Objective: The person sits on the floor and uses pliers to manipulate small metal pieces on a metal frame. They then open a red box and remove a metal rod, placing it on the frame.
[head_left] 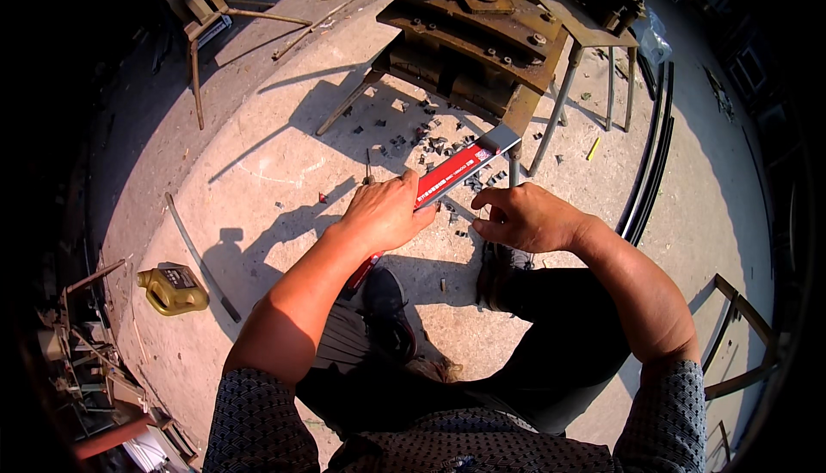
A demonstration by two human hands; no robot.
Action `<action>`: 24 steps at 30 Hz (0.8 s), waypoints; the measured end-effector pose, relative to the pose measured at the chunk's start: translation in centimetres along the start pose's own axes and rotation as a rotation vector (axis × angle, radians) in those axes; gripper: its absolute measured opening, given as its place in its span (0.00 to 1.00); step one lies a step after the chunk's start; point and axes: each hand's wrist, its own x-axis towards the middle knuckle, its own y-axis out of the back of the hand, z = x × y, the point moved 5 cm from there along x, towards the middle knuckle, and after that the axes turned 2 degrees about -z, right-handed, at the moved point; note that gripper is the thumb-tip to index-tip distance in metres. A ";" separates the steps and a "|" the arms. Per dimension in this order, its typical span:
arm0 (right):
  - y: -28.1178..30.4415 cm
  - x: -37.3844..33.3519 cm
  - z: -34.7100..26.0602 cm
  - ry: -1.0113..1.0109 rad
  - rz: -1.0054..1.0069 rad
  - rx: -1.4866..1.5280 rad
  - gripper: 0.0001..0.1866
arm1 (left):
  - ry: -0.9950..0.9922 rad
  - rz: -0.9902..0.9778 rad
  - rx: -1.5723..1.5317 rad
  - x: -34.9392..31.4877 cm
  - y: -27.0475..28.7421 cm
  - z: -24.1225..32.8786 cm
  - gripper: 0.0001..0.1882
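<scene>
A long, narrow grey profile with a red printed film (452,174) slants across the middle. Its far end lies at the corner of a rusty, bolted metal press (473,26). My left hand (385,213) grips the profile from above, fingers wrapped over it and thumb along the near side. Below that hand, another bit of red shows beside my shoe. My right hand (527,218) hovers just right of the profile, apart from it. Its fingers are curled, with a gap between thumb and forefinger and nothing seen between them. Small dark cut pieces (439,144) litter the ground under the press.
A gold jug (173,290) stands at the left near a dark strip (202,258). Long black profiles (651,163) lie at the right. A second metal stand (594,34) is behind the press; an angled metal frame (744,335) is at lower right. Scrap fills the lower left.
</scene>
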 end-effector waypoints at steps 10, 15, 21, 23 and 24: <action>-0.1 0.0 0.1 0.002 -0.016 0.008 0.22 | 0.011 -0.020 0.004 -0.1 0.1 -0.1 0.29; -0.1 -0.1 0.2 0.008 -0.006 -0.003 0.21 | 0.014 -0.018 0.007 0.0 0.1 -0.1 0.29; -0.2 -0.1 0.3 0.013 -0.006 -0.004 0.21 | 0.009 -0.021 0.003 0.0 0.1 -0.2 0.29; -0.2 -0.1 0.3 0.004 -0.012 -0.003 0.21 | 0.013 -0.022 0.007 -0.1 0.2 -0.2 0.28; -0.1 -0.1 0.1 -0.006 -0.017 -0.002 0.21 | 0.010 -0.019 0.006 0.0 0.1 -0.2 0.28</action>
